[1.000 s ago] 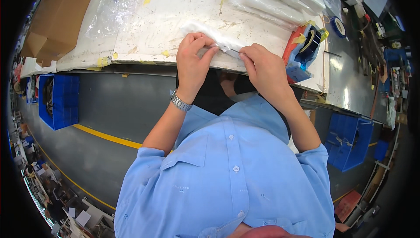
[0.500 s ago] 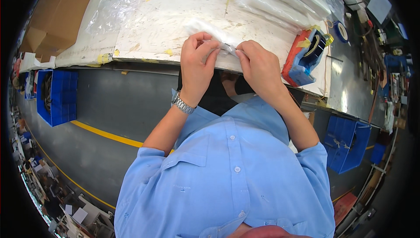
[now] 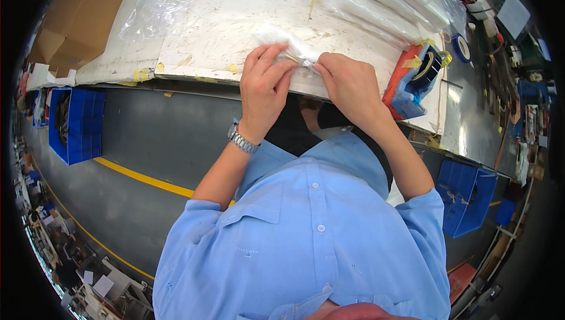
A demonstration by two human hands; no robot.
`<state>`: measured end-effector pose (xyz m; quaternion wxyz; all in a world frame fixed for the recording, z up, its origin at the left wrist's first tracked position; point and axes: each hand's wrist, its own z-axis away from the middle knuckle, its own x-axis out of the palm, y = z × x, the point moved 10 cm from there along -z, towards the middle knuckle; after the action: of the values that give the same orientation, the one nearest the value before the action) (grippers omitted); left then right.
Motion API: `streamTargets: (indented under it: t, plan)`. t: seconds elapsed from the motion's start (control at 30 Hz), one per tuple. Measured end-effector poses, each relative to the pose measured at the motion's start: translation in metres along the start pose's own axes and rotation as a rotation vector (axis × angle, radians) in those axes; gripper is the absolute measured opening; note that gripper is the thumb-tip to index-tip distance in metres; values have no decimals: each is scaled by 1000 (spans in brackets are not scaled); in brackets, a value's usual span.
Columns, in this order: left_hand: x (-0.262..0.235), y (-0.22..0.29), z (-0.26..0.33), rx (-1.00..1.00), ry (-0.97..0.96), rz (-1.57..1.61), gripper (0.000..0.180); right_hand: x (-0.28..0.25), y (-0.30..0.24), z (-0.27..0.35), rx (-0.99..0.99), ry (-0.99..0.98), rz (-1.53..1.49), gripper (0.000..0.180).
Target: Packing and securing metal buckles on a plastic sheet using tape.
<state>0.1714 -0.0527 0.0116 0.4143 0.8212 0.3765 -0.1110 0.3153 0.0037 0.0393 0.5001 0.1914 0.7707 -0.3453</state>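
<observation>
Left hand [image 3: 262, 83] and right hand [image 3: 351, 83]: both pinching one whitish plastic wrap [image 3: 298, 47], fingertips closer together than a second ago, apparently for tighter handling of the middle stretch. Wrap located at the bench's [image 3: 203, 43] near edge, long axis far-left to near-right, loose end pointing far left.

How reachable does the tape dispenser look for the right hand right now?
Likely yes: the tape dispenser sits just right of the right hand with nothing visible between them, though that hand is pinching the plastic wrap.
</observation>
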Motion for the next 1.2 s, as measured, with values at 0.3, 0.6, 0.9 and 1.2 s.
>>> streamTargets:
  t: [0.3,0.6,0.9,1.2]
  plan:
    - [-8,0,-26,37,-23,-157,35,10,0,-5,25,-26,75,24]
    - [10,-14,-27,102,-99,-150,34,-60,-24,-6,41,340,-643,22]
    - [8,11,-28,145,-124,-141,41,-40,31,139,533,-202,-587,15]
    - [11,19,-17,220,-111,-122,23,-197,237,298,928,390,15,31]
